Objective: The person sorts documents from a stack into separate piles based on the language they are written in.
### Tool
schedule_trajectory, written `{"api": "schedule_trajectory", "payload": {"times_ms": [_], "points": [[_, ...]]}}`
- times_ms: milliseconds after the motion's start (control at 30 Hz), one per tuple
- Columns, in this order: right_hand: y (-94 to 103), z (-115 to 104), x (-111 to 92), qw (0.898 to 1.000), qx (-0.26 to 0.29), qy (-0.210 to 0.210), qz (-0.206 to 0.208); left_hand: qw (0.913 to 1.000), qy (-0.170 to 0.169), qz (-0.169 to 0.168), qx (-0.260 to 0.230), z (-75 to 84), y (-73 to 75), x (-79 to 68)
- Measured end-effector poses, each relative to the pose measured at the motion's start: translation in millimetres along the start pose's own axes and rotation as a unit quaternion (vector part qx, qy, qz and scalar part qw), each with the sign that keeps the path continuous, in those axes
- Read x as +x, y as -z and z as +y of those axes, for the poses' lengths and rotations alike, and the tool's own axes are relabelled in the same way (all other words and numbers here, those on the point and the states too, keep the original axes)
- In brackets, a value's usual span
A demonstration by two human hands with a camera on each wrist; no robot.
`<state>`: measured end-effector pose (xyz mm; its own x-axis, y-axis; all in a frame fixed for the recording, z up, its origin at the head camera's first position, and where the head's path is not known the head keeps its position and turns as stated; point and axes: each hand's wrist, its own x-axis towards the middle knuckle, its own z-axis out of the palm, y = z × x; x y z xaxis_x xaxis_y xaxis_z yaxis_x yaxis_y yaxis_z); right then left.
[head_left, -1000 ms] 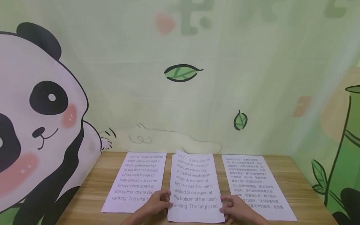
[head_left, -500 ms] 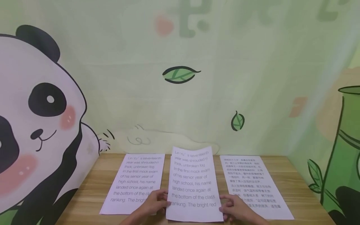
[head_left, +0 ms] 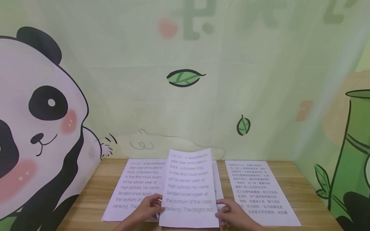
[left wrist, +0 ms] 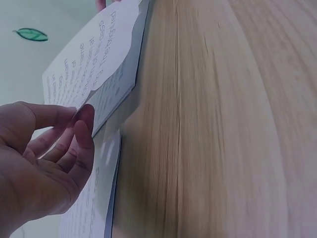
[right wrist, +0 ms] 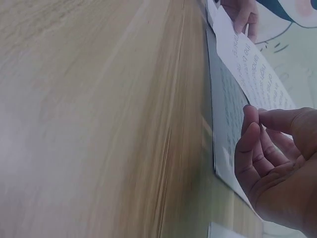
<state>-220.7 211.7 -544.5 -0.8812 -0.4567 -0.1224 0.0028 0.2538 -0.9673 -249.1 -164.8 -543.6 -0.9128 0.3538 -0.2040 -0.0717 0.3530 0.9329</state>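
A printed sheet of paper (head_left: 189, 189) with large English text is held raised above the table by both hands. My left hand (head_left: 148, 208) pinches its left edge near the lower corner, thumb on top. On the opposite edge, my right hand (head_left: 232, 213) pinches it the same way. Both wrist views show the sheet lifted and slightly bowed, with thumb and fingertips meeting at its edges. Beneath it lies a middle paper stack (right wrist: 225, 119) with printed text, mostly covered in the head view. The raised sheet overlaps the right side of the left paper stack (head_left: 130, 189) there.
To the right, a stack of paper (head_left: 260, 192) with Chinese text lies on the wooden table (head_left: 303, 183). Behind the table hangs a green backdrop (head_left: 130, 96) printed with a panda, leaves and bamboo.
The English sheet has been lifted off the middle stack and carried left by both hands. More of the middle stack shows on its right, and less of the left stack is visible.
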Motion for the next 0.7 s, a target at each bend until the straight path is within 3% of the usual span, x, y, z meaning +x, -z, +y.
{"api": "schedule_trajectory", "payload": {"times_ms": [133,400,600,700], "points": [[-10.2,0,8,1.0,0.009,0.003,-0.01,0.9999,-0.009,-0.008,-0.001,-6.9,11.1,-7.2],[-33.7,-8,28,1.0,-0.001,0.017,-0.023,0.9999,0.005,-0.009,-0.004,-17.8,38.7,-22.3],[-51.4,-15,47,0.999,-0.005,0.031,-0.023,0.9993,0.024,0.002,0.03,-20.1,64.0,-29.0],[-59.8,-18,57,0.999,-0.012,0.037,-0.025,0.9986,0.013,0.01,0.05,-23.6,77.5,-32.2]]}}
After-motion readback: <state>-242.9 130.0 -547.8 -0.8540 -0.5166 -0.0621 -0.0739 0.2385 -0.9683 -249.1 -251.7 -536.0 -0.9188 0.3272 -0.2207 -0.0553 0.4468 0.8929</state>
